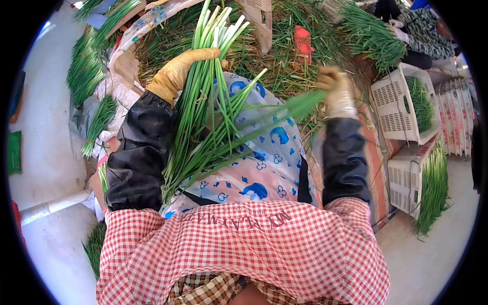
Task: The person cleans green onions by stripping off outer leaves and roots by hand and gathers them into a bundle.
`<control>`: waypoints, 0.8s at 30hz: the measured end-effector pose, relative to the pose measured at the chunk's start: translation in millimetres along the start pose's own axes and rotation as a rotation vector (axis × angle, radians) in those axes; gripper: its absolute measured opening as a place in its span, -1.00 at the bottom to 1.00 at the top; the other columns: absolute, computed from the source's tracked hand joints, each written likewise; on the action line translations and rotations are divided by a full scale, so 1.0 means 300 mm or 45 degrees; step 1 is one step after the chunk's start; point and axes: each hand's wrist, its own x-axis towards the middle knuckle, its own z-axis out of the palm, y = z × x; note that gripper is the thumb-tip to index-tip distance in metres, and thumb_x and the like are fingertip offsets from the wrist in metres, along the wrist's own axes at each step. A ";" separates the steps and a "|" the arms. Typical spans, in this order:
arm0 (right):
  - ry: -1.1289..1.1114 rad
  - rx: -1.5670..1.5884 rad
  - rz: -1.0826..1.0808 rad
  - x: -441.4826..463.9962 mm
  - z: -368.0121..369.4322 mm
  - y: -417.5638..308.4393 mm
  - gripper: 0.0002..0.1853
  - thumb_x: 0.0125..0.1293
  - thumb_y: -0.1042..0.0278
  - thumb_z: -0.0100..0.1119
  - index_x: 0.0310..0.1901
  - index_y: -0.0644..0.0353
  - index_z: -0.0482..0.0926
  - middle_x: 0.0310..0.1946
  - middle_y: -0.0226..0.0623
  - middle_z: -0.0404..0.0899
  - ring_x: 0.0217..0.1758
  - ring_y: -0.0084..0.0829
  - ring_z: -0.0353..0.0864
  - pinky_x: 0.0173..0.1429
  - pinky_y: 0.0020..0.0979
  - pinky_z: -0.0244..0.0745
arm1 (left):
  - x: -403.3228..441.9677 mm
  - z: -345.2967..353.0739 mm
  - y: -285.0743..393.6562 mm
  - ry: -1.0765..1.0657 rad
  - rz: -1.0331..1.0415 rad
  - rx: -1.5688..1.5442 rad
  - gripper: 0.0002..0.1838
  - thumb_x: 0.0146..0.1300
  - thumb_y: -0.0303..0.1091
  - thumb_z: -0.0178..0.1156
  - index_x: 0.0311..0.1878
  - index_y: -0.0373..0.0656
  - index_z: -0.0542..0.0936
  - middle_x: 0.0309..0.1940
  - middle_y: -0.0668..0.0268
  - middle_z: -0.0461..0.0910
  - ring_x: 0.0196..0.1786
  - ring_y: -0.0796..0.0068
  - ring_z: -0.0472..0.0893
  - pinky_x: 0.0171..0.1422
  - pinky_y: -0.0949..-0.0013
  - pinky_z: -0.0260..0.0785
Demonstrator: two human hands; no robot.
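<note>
My left hand [175, 73], in a yellow glove, is closed around a bunch of green onions [195, 122]. Their white ends point up and away from me, and the long green leaves hang down over my lap. My right hand [336, 91], gloved and blurred by motion, is off to the right with its fingers curled. Some green onion leaves [305, 104] stretch sideways from the bunch to that hand, smeared at the ends. The fingers look closed on them, though the grip itself is partly hidden. A patterned plastic apron [267, 162] covers my lap beneath the bunch.
Loose leaf trimmings [274, 76] cover the ground ahead, with a red object [302, 43] among them. White plastic crates [401, 109] holding greens stand at the right. Bundled greens [84, 68] lie at the left. Another person's gloved hand [399, 30] holds greens [368, 38] at upper right.
</note>
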 end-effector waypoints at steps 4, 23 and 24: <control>0.398 -1.325 0.066 0.076 -0.149 -0.272 -0.60 0.35 0.02 0.08 -0.43 0.20 0.60 -0.60 -0.40 0.52 -0.67 -0.54 0.34 -0.57 -0.47 0.18 | 0.005 -0.005 -0.007 -0.018 0.005 -0.039 -0.51 0.25 -0.21 0.23 0.22 -0.18 0.50 -0.27 0.33 0.64 -0.34 0.58 0.63 -0.34 0.51 0.54; 0.350 -1.219 -0.560 0.174 0.225 -0.126 -0.70 0.36 0.21 0.03 -0.33 0.31 0.55 -0.52 -0.33 0.59 -0.58 -0.49 0.49 -0.50 -0.40 0.35 | 0.025 -0.023 -0.012 0.072 -0.021 -0.105 -0.49 0.10 -0.21 0.40 0.09 -0.21 0.52 -0.19 0.22 0.61 -0.22 0.45 0.63 -0.16 0.39 0.55; 0.184 -1.035 -0.468 0.155 0.275 -0.119 -0.72 0.34 0.21 0.07 -0.30 0.31 0.55 -0.49 -0.35 0.61 -0.59 -0.50 0.48 -0.49 -0.43 0.37 | 0.051 -0.031 -0.024 0.032 0.008 -0.101 -0.51 0.11 -0.21 0.40 0.07 -0.21 0.53 -0.18 0.23 0.61 -0.23 0.45 0.63 -0.16 0.40 0.55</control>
